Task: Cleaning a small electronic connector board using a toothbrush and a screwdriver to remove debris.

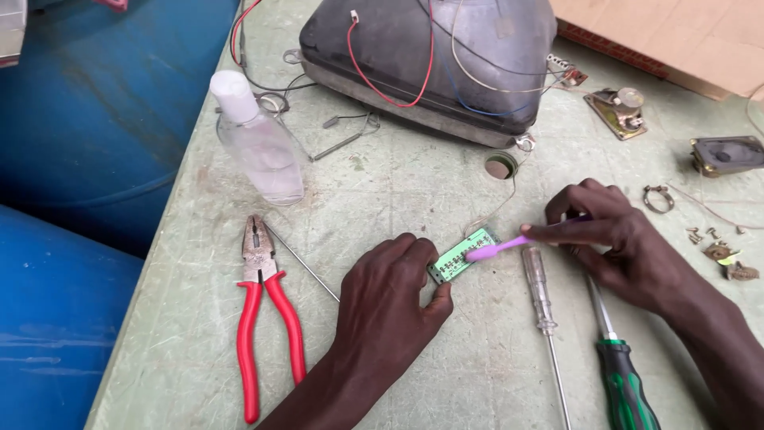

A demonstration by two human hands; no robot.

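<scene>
- Two blue drums stand off the bench edge, far out to the left of my left hand.
- Just left of my left hand lie red-handled pliers, jaws pointing away from me, with a thin metal rod between them and my wrist.
- Beyond the pliers stands a clear plastic bottle with a white cap.
- My left hand lies palm down on the green bench, fingers curled, thumb and fingertips pinning the near end of a small green circuit board.
- Well beyond both hands sits a dark picture tube draped in red and white wires.
- My right hand is closed around a purple toothbrush, its bristles touching the board.
- Under my right hand lie a clear-handled screwdriver and a green-handled screwdriver, side by side.
- Right of that hand lie loose screws and a small speaker.
</scene>
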